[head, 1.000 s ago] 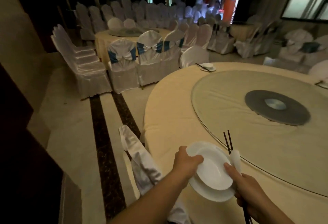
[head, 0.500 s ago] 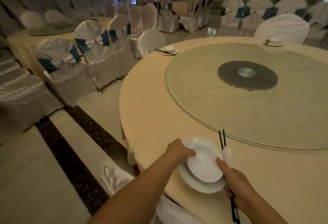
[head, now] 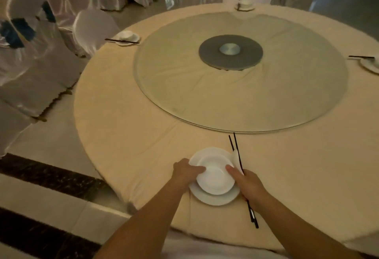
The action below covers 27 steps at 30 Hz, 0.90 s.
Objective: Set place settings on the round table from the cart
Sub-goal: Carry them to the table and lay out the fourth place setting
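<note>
plate [head: 215, 198] and bowl [head: 215, 178] sit stacked near the table's front edge, right in front of me, the bowl nested on the plate. both look like glazed white china, so i judge them stiff, smooth, fairly slippery and apt to chip or crack if knocked or dropped. the stack is probably light enough for one hand but the bowl could slide on the plate if tilted, so i would hold it by opposite rims and keep it level.

my left hand [head: 184, 173] grips the left rim, thumb lying over the bowl's edge. my right hand [head: 249, 187] is curled round a pair of black chopsticks [head: 235, 150] and a white spoon [head: 235, 157], with its thumb touching the bowl's right rim. the chopsticks are thin, rigid and liable to roll; i would take them mid-length, together.

counting: one plate, one bowl, two chopsticks, one spoon at this setting. three other settings [head: 128, 37] lie round the round table [head: 127, 119]: one far left, one at the far side [head: 245, 4], one at the right edge [head: 370, 64], partly cut off. a single glass turntable [head: 184, 86] covers the middle, with one dark disc [head: 230, 51] at its centre. covered chairs [head: 92, 29] stand just beside the table; i cannot count them all. the cart is out of view.
</note>
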Tool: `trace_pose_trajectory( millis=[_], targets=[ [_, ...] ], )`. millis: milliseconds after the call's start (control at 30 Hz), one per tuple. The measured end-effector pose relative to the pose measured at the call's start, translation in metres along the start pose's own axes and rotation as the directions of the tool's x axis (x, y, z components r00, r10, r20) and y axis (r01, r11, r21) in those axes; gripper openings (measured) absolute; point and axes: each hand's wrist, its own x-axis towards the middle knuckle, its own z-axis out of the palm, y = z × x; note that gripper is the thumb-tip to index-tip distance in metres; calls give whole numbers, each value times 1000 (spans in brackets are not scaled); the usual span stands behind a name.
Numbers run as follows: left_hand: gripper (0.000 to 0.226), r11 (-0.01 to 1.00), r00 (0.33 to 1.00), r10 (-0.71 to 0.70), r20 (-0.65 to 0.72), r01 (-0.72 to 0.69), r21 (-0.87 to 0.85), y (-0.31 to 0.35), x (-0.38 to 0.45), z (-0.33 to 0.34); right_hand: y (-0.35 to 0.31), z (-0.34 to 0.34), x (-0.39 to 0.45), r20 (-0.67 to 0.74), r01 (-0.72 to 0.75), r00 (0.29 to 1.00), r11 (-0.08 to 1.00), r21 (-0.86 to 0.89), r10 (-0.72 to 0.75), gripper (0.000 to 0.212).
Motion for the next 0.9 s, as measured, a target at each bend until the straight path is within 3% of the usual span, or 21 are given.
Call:
trace_pose_trajectory(
  millis=[100,300,433,533,633,733,833,900],
  targets=[
    [86,999,999,38,10,-38,13,-8,10,0,8,10,5,-94,-1,996,999,-33,-2,41],
    [67,986,993,106,-45,-99,135,-23,31,7,8,18,13,-209,-45,978,977,-207,1,45],
    [79,989,994,101,-30,-97,113,-25,31,6,1,20,7,-305,-87,952,952,-293,-7,58],
    [99,990,995,78,-67,-69,123,-18,21,5,-12,17,-4,-364,-86,931,953,-289,-26,43],
    [72,969,952,239,-191,-222,107,-4,5,3,-35,19,-24,-268,-23,963,996,-86,-1,20],
    [37,904,925,380,3,-370,-216,11,-14,2,-52,25,-50,-99,12,995,996,88,-4,19],
    [27,856,855,446,264,-321,-405,21,-33,-3,-56,29,-70,51,43,997,985,167,-52,20],
    [27,838,787,496,368,-322,-442,27,-38,-4,-55,31,-76,128,55,989,983,174,-78,22]
  ],
)
